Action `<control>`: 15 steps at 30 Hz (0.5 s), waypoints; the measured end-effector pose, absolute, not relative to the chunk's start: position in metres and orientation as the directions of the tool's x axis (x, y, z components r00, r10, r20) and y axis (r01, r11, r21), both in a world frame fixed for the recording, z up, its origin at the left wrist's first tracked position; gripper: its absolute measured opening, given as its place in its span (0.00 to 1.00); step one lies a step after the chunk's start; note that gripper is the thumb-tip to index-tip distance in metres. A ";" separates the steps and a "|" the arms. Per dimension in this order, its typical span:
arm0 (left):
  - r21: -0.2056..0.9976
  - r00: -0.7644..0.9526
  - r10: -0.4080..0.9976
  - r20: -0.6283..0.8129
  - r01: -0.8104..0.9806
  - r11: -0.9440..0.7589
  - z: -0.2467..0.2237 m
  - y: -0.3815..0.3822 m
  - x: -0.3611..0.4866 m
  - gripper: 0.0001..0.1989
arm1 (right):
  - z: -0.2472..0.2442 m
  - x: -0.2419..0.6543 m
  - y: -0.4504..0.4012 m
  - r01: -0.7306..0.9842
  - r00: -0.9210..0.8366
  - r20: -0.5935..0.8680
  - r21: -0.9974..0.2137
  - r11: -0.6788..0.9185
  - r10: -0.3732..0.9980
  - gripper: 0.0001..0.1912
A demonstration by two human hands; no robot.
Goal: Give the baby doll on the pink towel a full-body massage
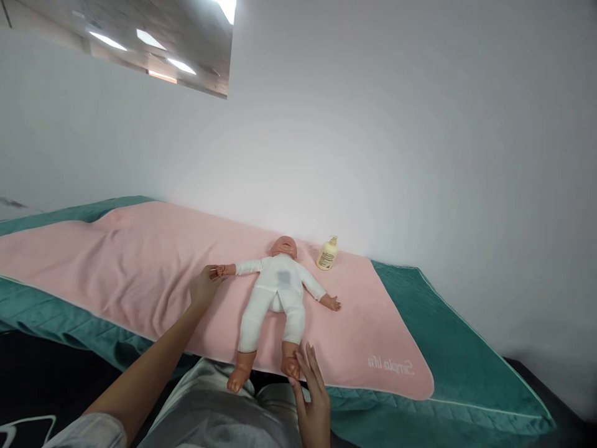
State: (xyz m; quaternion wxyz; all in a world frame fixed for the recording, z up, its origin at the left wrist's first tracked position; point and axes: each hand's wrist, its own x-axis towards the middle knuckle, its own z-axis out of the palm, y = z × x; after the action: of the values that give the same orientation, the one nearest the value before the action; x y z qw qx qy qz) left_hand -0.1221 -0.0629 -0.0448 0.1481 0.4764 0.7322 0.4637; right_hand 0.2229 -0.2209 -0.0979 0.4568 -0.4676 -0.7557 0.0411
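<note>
A baby doll (pixel 275 292) in a white suit lies on its back on a pink blanket (pixel 364 339), arms spread and feet toward me. My left hand (pixel 204 285) is closed on the doll's hand on the left side, with the fingers partly hidden. Beside the doll's right-side foot (pixel 290 361) is my right hand (pixel 313 395), its fingers stretched out and apart. The thumb and forefinger come against the toes without wrapping round them. Near the doll's head stands a cream pump bottle (pixel 327 254), upright.
The blanket lies over a green quilted cover (pixel 429 323) on a bed or table. A pale wall (pixel 373 124) rises directly behind it, with an opening or reflective panel (pixel 177 37) at upper left. My lap is against the front edge.
</note>
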 end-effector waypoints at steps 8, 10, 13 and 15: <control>0.790 -0.428 0.886 0.179 0.599 0.130 -0.047 -0.066 -0.125 0.20 | -0.148 0.220 -0.219 0.693 -0.149 0.765 -0.372 0.618 0.627 0.19; 0.789 -0.422 0.889 0.179 0.601 0.126 -0.046 -0.070 -0.124 0.19 | -0.153 0.217 -0.219 0.692 -0.132 0.771 -0.378 0.615 0.623 0.19; 0.787 -0.427 0.885 0.184 0.604 0.128 -0.043 -0.073 -0.121 0.20 | -0.153 0.213 -0.218 0.708 -0.134 0.772 -0.364 0.605 0.622 0.20; 0.787 -0.428 0.882 0.195 0.605 0.120 -0.041 -0.073 -0.119 0.22 | -0.152 0.214 -0.218 0.720 -0.134 0.772 -0.355 0.596 0.622 0.22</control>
State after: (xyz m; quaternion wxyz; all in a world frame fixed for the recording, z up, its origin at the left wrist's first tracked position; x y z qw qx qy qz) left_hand -0.1187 -0.0734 -0.0413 0.1628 0.5092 0.7304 0.4252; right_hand 0.2141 -0.2178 -0.1515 0.4832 -0.4465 -0.7514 -0.0509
